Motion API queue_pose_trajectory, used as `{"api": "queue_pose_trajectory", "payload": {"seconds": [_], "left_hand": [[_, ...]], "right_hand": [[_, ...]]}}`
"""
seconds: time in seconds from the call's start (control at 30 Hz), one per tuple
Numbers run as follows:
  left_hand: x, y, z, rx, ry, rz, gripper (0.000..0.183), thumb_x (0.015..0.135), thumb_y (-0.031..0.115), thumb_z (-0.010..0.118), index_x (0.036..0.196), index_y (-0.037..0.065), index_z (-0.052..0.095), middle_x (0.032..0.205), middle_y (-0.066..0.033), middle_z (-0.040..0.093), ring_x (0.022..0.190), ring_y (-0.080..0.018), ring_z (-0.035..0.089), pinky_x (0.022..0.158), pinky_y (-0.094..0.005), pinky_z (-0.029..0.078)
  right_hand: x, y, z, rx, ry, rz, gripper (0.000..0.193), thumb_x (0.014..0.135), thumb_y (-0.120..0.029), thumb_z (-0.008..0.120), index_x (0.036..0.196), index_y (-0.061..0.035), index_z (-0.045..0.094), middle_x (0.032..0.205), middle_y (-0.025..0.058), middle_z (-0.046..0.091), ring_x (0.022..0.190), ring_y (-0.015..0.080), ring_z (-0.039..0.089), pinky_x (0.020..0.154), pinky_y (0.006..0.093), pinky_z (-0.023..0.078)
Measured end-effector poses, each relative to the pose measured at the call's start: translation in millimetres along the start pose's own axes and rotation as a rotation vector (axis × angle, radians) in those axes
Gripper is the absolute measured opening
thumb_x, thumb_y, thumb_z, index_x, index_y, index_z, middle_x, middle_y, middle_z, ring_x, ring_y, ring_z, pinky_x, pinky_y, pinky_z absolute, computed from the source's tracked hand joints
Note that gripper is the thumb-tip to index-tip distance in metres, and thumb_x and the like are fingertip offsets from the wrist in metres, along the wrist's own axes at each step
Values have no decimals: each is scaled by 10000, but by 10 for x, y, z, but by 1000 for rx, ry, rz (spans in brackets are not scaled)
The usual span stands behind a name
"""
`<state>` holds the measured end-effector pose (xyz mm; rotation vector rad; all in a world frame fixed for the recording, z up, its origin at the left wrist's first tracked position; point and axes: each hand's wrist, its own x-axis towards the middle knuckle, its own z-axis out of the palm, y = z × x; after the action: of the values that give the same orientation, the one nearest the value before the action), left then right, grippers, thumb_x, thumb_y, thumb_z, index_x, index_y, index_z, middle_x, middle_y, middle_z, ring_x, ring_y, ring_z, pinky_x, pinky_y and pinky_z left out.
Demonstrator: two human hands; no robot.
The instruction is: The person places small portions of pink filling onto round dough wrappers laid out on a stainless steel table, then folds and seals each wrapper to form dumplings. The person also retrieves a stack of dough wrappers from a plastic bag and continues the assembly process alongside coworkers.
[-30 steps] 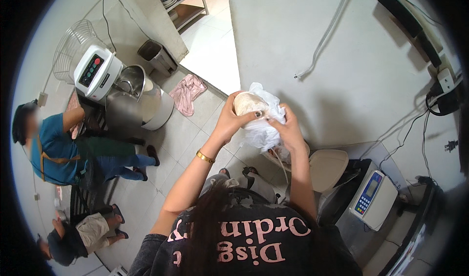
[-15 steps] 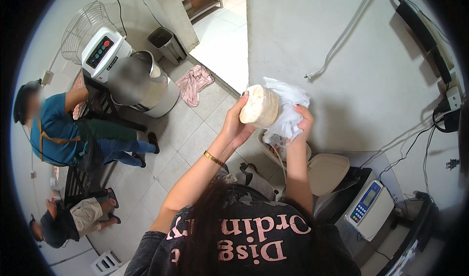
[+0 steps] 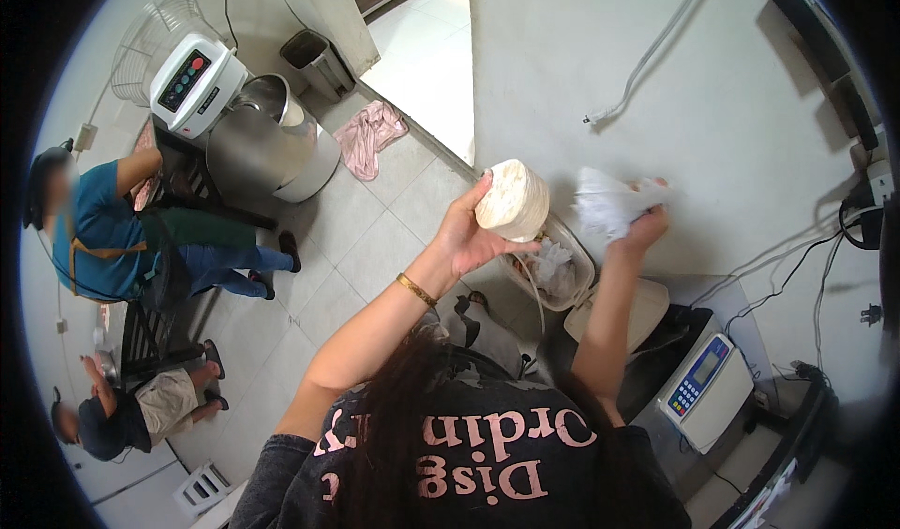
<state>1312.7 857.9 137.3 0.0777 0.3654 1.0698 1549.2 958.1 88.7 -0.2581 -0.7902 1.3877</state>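
Observation:
My left hand (image 3: 469,237) grips a thick stack of round cream papers (image 3: 514,199), with thin layered edges along its side. Off to the right, my right hand (image 3: 645,227) is closed on a crumpled white plastic bag (image 3: 605,203), apart from the stack. Below the stack stands an uncovered bin (image 3: 572,293) holding white plastic and other scraps. Its pale lid (image 3: 623,321) tilts to the side, partly behind my right forearm.
A digital scale (image 3: 701,379) sits at the right, near wall cords. To the left are a large mixer (image 3: 202,84) with a metal bowl, a pink cloth (image 3: 370,140) on the tiles, and a small bin (image 3: 317,60). Two people (image 3: 112,220) occupy the left side.
My right hand has pulled the plastic bag away from the stack, to the right. The stack has shifted slightly right in my left hand, and more of the bin shows.

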Motion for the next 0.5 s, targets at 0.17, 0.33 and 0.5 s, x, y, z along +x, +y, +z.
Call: {"api": "queue_pose_trajectory", "payload": {"seconds": [0.17, 0.33, 0.5], "left_hand": [[60, -186, 17, -35, 55, 20, 570, 934, 484, 409, 1341, 86, 382, 1358, -189, 406, 1245, -387, 410, 988, -657, 332], [-15, -82, -81, -30, 83, -20, 581, 930, 498, 404, 1351, 99, 372, 1362, -191, 402, 1246, -405, 401, 984, -672, 317], [-370, -8, -284, 19, 237, 97, 599, 924, 526, 393, 1352, 107, 371, 1374, -182, 393, 1250, -405, 397, 997, -679, 287]], "right_hand": [[-711, 781, 275, -282, 304, 338, 442, 933, -257, 480, 1301, -14, 440, 1242, 99, 503, 1161, 176, 467, 981, 324, 369], [-1126, 819, 292, -511, 69, 384, 319, 929, -145, 479, 1221, -21, 515, 1175, 102, 545, 1077, 200, 524, 936, 347, 410], [-1004, 860, -201, -322, 241, 394, 341, 850, -2, 544, 1190, -19, 526, 1108, 83, 589, 1020, 192, 556, 917, 347, 428]]}}
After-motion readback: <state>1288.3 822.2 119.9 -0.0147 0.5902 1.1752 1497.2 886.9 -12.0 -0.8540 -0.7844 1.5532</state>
